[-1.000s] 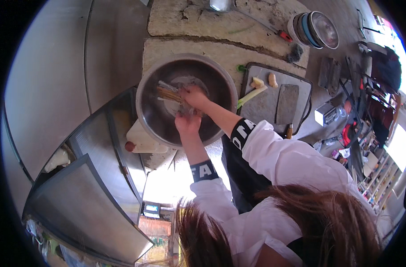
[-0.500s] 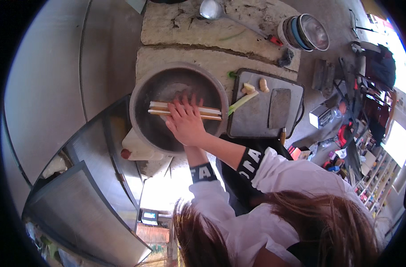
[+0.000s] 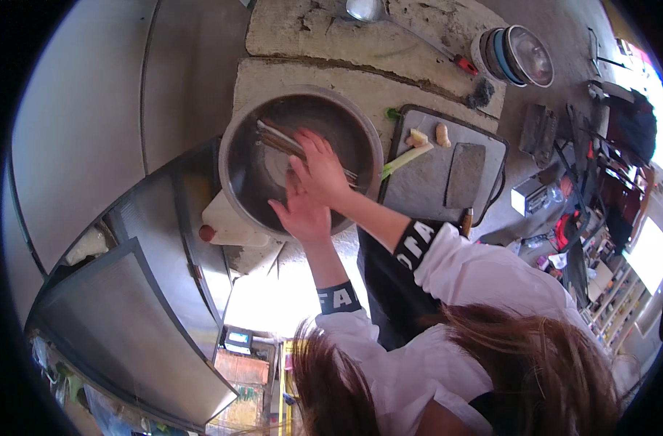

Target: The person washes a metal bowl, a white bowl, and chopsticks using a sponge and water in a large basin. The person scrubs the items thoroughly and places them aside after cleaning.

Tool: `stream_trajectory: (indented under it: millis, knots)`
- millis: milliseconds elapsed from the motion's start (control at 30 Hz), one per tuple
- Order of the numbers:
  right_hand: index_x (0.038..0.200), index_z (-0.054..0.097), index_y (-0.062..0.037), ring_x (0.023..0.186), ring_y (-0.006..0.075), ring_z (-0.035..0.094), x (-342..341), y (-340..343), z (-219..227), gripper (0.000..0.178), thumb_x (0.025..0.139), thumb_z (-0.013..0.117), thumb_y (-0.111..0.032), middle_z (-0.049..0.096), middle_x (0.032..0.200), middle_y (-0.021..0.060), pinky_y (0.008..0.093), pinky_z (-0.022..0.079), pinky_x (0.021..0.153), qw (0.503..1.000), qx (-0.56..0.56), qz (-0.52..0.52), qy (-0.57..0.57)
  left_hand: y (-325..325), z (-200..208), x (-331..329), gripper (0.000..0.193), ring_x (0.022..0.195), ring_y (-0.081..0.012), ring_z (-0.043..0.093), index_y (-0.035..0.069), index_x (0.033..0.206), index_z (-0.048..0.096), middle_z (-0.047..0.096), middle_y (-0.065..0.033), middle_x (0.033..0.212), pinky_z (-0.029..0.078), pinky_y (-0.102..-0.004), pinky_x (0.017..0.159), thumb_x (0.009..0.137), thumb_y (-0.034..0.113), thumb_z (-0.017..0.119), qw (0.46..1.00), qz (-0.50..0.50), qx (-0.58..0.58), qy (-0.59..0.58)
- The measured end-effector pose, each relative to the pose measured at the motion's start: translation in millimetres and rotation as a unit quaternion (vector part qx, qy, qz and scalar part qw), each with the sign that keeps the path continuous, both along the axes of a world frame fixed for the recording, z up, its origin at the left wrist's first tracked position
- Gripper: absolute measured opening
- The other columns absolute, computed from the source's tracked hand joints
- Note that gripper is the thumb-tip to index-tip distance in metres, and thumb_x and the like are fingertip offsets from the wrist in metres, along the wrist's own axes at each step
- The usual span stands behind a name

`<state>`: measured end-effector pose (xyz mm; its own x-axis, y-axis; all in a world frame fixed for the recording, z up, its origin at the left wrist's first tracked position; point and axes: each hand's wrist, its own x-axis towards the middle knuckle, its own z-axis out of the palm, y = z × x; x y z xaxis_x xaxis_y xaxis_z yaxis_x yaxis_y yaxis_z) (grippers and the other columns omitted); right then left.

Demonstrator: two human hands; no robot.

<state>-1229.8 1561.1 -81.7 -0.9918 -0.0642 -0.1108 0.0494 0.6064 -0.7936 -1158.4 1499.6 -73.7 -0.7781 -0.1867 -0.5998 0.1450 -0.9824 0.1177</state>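
Note:
A round metal basin (image 3: 227, 171) stands on the worn slab top in front of me. A bundle of chopsticks (image 3: 276, 139) lies aslant in it, from upper left to lower right, its middle hidden under my hands. My right hand (image 3: 324, 171) lies over the bundle with fingers stretched out flat, not wrapped round it. Below and left of it is my left hand (image 3: 307, 212), open, thumb spread away, its fingertips close to the chopsticks and partly beneath the right hand. Whether the left fingers touch the chopsticks I cannot tell.
Right of the basin lies a cutting board (image 3: 418, 190) with a cleaver (image 3: 465, 174), ginger pieces (image 3: 442, 135) and a green onion stalk (image 3: 407, 160). Farther back are a long-handled ladle (image 3: 366, 9) and stacked bowls (image 3: 529, 57). A white jug (image 3: 229, 221) sits by the basin's lower left.
The chopsticks have turned from nearly level to a slant and sit lower in the basin. My left hand has come out from under the right, toward me, and opened.

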Motion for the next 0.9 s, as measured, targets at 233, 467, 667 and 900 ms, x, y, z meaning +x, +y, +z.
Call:
stream_trajectory:
  millis: [233, 467, 667, 900]
  knots:
    - [0.107, 0.056, -0.0039, 0.095, 0.0156, 0.058, 43, -8, -12, 0.037, 0.093, 0.048, -0.037, 0.061, 0.105, 0.0071, 0.0331, 0.045, 0.087, 0.655, -0.460, -0.339, -0.495, -46, 4, -53, 0.053, 0.125, -0.0325, 0.035, 0.006, 0.125, 0.045, 0.043, -0.0142, 0.129, 0.024, -0.0471, 0.107, 0.075, 0.011, 0.062, 0.288, -0.312, -0.905, -0.017]
    - [0.110, 0.054, -0.0035, 0.097, 0.0183, 0.057, 24, -17, -56, 0.028, 0.091, 0.054, -0.025, 0.060, 0.105, 0.0080, 0.0324, 0.044, 0.087, 0.547, -0.644, -0.438, -0.307, -65, -8, -88, 0.047, 0.101, -0.0331, 0.052, 0.007, 0.112, 0.055, 0.056, -0.0130, 0.102, 0.041, -0.0429, 0.093, 0.068, 0.017, 0.068, 0.055, -0.505, -0.851, 0.133]
    - [0.114, 0.050, -0.0006, 0.097, 0.0178, 0.057, -4, -4, -14, 0.031, 0.089, 0.058, -0.018, 0.060, 0.104, 0.0082, 0.0290, 0.044, 0.086, 0.721, -0.547, -0.323, -0.276, -57, -45, -50, 0.031, 0.083, -0.0298, 0.060, 0.002, 0.112, 0.054, 0.062, -0.0109, 0.095, 0.048, -0.0344, 0.077, 0.084, 0.014, 0.057, 0.348, -0.570, -0.744, -0.022]
    - [0.117, 0.052, 0.0000, 0.102, 0.0168, 0.055, -38, 11, -41, 0.036, 0.095, 0.047, -0.028, 0.060, 0.107, 0.0068, 0.0299, 0.043, 0.085, 0.906, -0.326, -0.096, -0.251, -23, -37, -38, 0.026, 0.085, -0.0109, 0.054, 0.005, 0.109, 0.055, 0.058, -0.0029, 0.096, 0.042, -0.0233, 0.073, 0.090, 0.022, 0.053, 0.744, -0.530, -0.375, -0.160]
